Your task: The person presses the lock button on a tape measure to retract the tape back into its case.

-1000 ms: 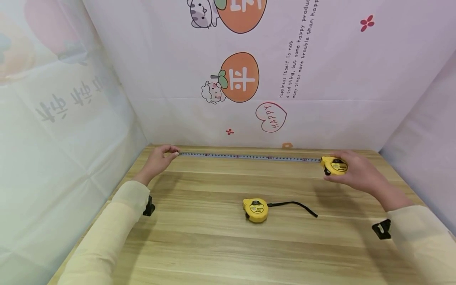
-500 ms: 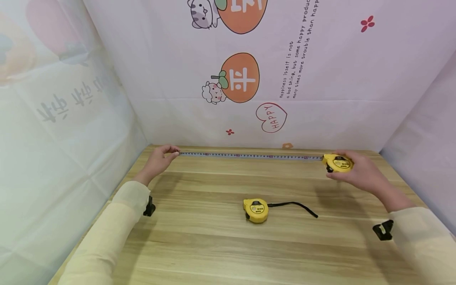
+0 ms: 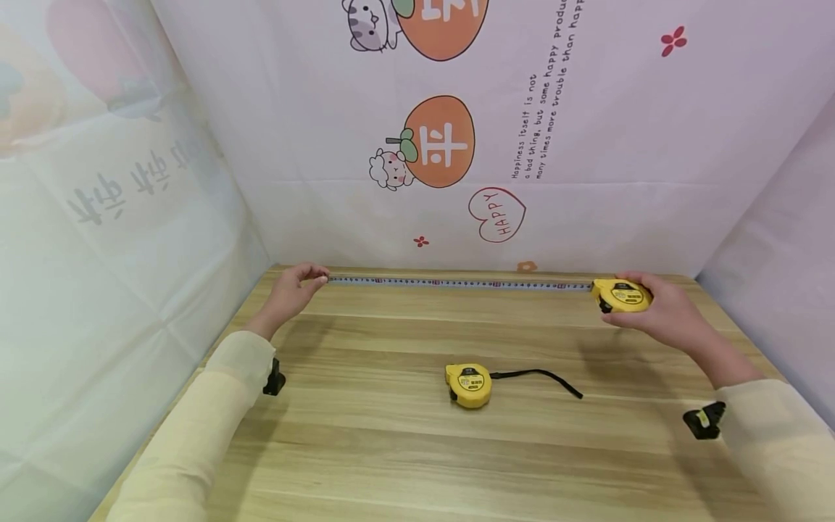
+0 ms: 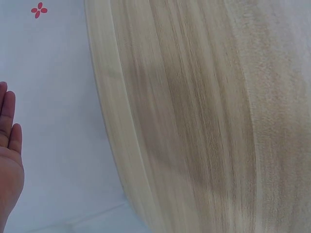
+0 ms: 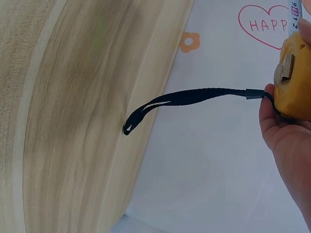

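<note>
My right hand [image 3: 675, 315] grips the yellow case of a tape measure [image 3: 622, 296] near the table's far right. Its blade [image 3: 457, 283] stretches leftward in a nearly straight line above the far edge. Thumb and forefinger of my left hand [image 3: 290, 296] pinch the blade's free end. A second yellow tape measure [image 3: 468, 385] lies mid-table with its black strap to the right. In the right wrist view, a black strap [image 5: 194, 95] hangs from the held tape measure [image 5: 294, 82]. Only part of the left hand [image 4: 9, 160] shows in the left wrist view.
The wooden table [image 3: 404, 464] meets a printed cloth wall [image 3: 313, 181] along its far edge. Cloth also hangs at the left side [image 3: 85, 312] and the right side [image 3: 783, 290].
My right hand has shifted slightly right and away from me with the tape measure, so a little more blade shows. The left hand and the second tape measure have stayed put.
</note>
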Motion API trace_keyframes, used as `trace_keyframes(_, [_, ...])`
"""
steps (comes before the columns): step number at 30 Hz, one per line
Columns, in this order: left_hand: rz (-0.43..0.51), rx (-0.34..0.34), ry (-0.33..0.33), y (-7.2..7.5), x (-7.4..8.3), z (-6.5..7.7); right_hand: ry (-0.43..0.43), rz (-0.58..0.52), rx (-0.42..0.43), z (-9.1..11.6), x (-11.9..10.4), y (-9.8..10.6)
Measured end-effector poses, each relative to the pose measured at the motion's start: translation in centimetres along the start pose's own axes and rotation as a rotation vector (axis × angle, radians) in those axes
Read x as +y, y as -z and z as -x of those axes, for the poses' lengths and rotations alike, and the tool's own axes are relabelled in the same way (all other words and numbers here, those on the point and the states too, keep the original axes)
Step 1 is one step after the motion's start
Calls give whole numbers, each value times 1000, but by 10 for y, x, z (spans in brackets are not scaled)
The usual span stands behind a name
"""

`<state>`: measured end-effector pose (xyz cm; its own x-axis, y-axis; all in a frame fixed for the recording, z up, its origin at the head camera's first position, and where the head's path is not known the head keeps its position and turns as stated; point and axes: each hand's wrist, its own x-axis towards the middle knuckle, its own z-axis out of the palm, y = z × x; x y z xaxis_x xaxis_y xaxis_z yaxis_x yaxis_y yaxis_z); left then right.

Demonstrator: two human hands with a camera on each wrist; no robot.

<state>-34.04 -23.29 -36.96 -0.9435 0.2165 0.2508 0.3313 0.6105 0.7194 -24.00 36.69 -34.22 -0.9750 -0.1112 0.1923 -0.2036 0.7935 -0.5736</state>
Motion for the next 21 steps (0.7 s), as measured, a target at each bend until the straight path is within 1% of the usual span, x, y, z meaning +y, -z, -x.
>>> trace_keyframes(10, [-2, 5, -20, -1, -3, -2, 63, 10, 4, 1, 4, 1])
trace_keyframes(16, [-1, 5, -19, 0, 0, -2, 37, -7, -6, 1, 5, 2])
trace_keyframes(21, [24, 8, -18, 0, 1, -2, 37, -41, 9, 2, 8, 2])
